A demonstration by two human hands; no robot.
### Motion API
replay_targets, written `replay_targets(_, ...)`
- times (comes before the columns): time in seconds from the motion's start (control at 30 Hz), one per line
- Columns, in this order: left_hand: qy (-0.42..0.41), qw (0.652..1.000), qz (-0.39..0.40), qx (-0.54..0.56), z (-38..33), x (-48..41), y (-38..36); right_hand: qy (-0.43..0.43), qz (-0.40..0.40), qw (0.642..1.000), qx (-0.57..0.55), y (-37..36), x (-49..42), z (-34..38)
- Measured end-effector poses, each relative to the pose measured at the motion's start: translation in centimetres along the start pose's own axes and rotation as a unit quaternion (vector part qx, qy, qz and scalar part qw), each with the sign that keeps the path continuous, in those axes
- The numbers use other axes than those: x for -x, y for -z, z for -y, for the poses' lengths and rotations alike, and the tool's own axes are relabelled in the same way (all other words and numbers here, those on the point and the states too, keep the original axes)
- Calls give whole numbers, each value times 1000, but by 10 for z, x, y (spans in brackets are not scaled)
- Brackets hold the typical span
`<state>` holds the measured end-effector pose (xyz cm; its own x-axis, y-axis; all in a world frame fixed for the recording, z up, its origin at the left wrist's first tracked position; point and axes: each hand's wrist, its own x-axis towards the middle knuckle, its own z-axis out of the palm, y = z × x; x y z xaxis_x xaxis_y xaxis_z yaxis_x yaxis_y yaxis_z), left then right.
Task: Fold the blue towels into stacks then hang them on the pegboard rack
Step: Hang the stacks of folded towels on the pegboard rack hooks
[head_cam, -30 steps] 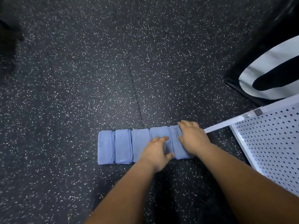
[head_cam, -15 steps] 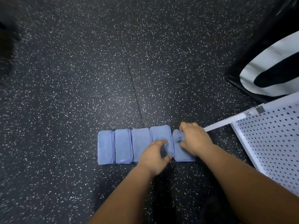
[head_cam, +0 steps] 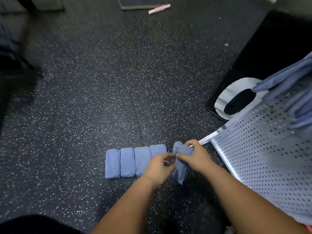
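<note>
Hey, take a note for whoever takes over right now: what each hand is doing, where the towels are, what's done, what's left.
Right hand grips one folded towel, held up at the row's right end.
Left hand: fingers curled at that towel's edge; unclear whether they pinch it.
Four folded towels lie side by side on the floor.
Pegboard rack is to the right; blue towels already hang on it.
Done: folding, apparently. Left: hang the held towel, then the four.
</note>
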<state>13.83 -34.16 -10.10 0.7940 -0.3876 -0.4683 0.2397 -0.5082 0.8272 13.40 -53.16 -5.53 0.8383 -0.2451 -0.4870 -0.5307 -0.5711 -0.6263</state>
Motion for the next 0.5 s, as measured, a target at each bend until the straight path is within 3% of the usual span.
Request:
replay_targets(0.33, -92, 984, -16, 149, -71, 81, 12, 45, -23, 965, -256, 37, 117, 44)
replay_targets(0.5, -136, 988, -59, 38, -101, 110, 16, 64, -49, 964, -253, 53, 161, 45)
